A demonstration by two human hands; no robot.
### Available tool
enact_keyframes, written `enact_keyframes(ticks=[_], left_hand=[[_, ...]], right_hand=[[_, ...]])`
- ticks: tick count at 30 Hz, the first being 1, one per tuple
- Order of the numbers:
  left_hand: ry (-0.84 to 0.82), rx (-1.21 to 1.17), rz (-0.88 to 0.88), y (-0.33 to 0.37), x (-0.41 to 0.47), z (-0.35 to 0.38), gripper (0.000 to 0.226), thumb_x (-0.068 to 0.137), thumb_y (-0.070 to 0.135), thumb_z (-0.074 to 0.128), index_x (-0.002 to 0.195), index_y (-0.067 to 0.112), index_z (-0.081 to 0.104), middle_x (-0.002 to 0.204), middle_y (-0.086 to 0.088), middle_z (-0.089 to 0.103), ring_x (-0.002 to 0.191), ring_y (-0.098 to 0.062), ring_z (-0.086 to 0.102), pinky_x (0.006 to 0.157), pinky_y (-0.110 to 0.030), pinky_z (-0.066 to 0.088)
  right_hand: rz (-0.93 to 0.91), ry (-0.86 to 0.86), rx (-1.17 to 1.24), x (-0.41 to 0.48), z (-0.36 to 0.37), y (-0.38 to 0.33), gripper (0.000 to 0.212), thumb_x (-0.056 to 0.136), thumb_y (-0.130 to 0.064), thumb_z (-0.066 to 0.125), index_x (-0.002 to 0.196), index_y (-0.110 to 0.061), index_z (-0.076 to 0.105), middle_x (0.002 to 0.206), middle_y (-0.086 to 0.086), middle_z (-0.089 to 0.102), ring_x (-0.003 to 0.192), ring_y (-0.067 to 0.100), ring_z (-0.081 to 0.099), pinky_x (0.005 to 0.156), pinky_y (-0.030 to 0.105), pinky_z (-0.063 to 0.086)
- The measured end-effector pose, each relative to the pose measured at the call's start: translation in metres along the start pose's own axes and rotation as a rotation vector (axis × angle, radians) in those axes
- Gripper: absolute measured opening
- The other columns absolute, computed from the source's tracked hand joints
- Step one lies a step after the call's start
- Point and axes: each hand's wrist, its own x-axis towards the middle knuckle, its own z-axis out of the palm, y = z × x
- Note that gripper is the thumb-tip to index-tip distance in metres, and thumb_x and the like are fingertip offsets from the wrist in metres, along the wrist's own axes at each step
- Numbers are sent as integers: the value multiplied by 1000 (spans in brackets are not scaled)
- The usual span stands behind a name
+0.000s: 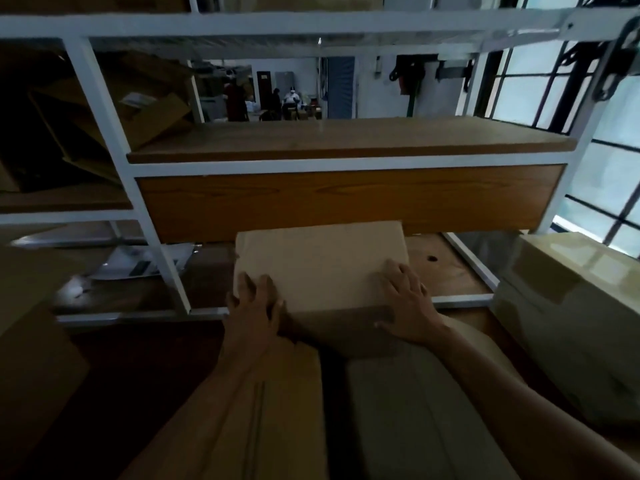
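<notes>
A plain brown cardboard box (320, 265) lies partly on the lowest shelf of a white metal rack (156, 258), its near end sticking out toward me. My left hand (254, 308) grips the box's near left corner, fingers curled over the top. My right hand (407, 301) lies on the near right corner with fingers spread over the top edge and the thumb down the front face.
A wooden shelf board (346, 140) sits above the box, bare. Crumpled cardboard (104, 112) fills the rack on the left. A taped carton (568, 306) stands at right. Two more boxes (415, 410) lie under my forearms. Windows are at right; people are far behind.
</notes>
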Motion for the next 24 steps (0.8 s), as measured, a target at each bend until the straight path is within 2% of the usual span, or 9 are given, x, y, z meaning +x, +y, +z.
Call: enact_keyframes(ticks=[3,8,11,13,14,17,19,21,24], left_hand=[[27,40,-24,0,1,8,70,98,58,38,156,35,7,165,-7,-9,143,-50,16,111,-58,34],[2,27,14,-12,1,6,72,93,64,41,155,34,17,164,-8,2,142,-46,24,112,-57,31],[-47,55,-13,-13,-16,0,76,86,75,28,142,28,45,153,-9,36,134,-36,41,107,-51,37],[-75,132,-15,-11,-33,-4,84,79,81,13,115,27,67,123,-4,64,116,-26,57,103,-46,41],[-78,156,-17,-9,-37,-5,81,80,81,13,103,28,70,111,-1,68,110,-23,60,104,-48,39],[-108,198,-78,-3,-37,-6,71,86,80,19,99,28,66,116,-1,65,118,-25,54,107,-56,30],[-145,244,-134,2,-34,-6,75,87,79,23,126,25,57,141,-7,51,135,-31,40,110,-59,26],[-162,306,-108,10,-29,-4,77,90,75,28,147,25,35,158,-10,28,145,-37,23,114,-62,22],[-218,258,-32,30,-24,-5,72,93,70,32,150,26,29,163,-7,12,148,-39,12,113,-65,22]], right_hand=[[-27,67,18,-5,21,5,105,79,-56,70,157,-23,8,164,6,-13,150,35,-15,113,60,28],[-24,116,59,-8,22,0,97,80,-44,74,155,-21,18,164,11,2,150,37,-4,109,56,36],[-49,51,65,-23,23,0,74,85,-40,67,148,-20,36,157,7,31,145,32,22,106,49,42],[-37,-12,30,-31,21,-1,53,89,-39,60,139,-22,48,140,3,53,129,27,46,99,44,46],[-27,-17,27,-33,19,-1,46,90,-39,58,133,-23,54,131,2,60,120,25,52,95,41,48],[5,-19,30,-31,13,-4,35,92,-37,60,124,-22,58,117,1,65,109,22,58,82,37,49],[29,0,23,-24,13,-2,31,93,-34,61,122,-21,58,115,2,65,109,22,58,76,36,47],[72,23,50,-14,15,7,30,93,-32,63,120,-19,59,116,4,65,110,25,58,77,37,47],[114,32,83,3,15,30,34,91,-30,65,122,-17,59,119,9,64,111,30,57,83,41,51]])
